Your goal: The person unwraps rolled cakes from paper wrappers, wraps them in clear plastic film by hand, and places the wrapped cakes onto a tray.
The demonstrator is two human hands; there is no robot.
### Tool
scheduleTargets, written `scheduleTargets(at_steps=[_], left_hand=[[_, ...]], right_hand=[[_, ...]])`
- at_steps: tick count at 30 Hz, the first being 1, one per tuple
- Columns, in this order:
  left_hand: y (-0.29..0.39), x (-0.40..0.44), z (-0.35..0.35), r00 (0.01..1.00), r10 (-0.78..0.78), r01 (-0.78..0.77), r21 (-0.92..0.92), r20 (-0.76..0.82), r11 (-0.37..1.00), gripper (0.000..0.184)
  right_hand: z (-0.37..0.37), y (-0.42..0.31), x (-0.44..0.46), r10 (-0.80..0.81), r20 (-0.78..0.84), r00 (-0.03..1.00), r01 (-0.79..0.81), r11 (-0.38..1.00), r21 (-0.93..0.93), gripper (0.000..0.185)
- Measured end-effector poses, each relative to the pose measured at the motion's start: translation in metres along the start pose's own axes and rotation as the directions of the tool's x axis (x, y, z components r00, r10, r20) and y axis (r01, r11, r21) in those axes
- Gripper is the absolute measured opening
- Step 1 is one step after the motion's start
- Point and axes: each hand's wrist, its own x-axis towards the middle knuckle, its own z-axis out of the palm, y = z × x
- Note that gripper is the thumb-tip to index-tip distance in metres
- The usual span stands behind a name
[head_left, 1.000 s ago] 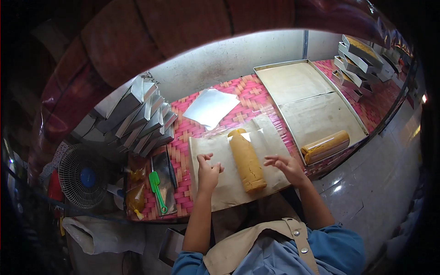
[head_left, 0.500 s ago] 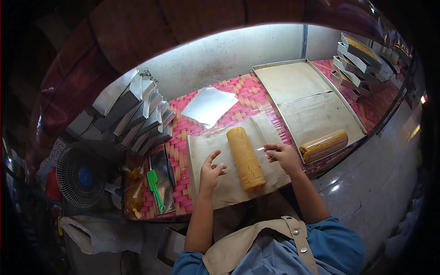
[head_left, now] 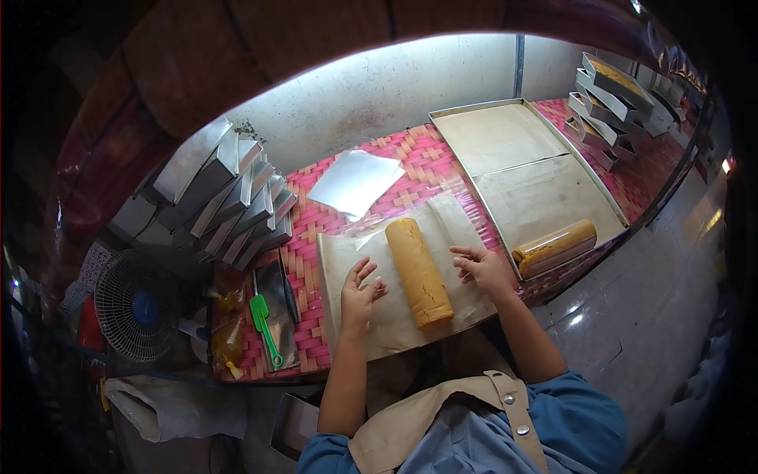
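A golden-brown cake roll [head_left: 418, 272] lies lengthwise on a sheet of baking paper [head_left: 367, 328] at the table's front edge. Fine cracks run along its surface. My left hand [head_left: 362, 294] hovers just left of the roll, fingers apart and holding nothing. On the other side, my right hand [head_left: 480, 268] is held close to the roll with its fingers spread and nothing in them. Neither hand appears to touch the cake. A second roll [head_left: 555, 248], in clear shiny wrap, rests at the near end of a large paper-lined tray [head_left: 545, 182].
Several metal loaf tins [head_left: 237, 197] are stacked at the left, and more tins [head_left: 608, 95] stand far right. Clear plastic sheets [head_left: 355, 183] lie behind the paper. A green spatula [head_left: 265, 328], bags of orange-brown filling [head_left: 228, 341] and a fan [head_left: 138, 306] are at left.
The fingers of my left hand have spread a little, and those of my right hand have loosened apart. The roll stays in place on the paper; the camera view has shifted slightly.
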Motion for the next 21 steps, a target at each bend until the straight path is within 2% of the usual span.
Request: scheduleTargets(at_steps=[6,13,17,19,21], left_hand=[[-0.003,0.002,-0.005,1.0,0.028,-0.028,-0.052,0.005,0.998,0.045],[-0.016,0.004,-0.005,0.999,0.009,-0.009,-0.012,-0.031,1.0,0.042],[-0.023,0.005,-0.001,0.999,0.008,-0.005,0.07,-0.045,0.998,0.041],[-0.027,0.006,-0.001,0.999,-0.007,0.011,0.084,-0.04,0.996,0.04],[-0.039,0.012,-0.004,0.999,0.009,-0.003,0.177,-0.035,0.984,0.037]], right_hand=[[-0.001,-0.002,0.002,-0.017,-0.02,1.0,0.016,1.0,-0.015,0.029],[0.001,0.002,0.002,0.039,-0.026,0.999,-0.039,0.999,-0.029,0.029],[0.004,0.007,0.002,0.042,-0.029,0.999,-0.042,0.999,-0.014,0.029],[0.007,0.008,0.001,0.008,-0.055,0.998,-0.011,0.998,-0.061,0.026],[0.008,0.012,0.002,-0.023,-0.067,0.998,0.014,0.992,-0.127,0.025]])
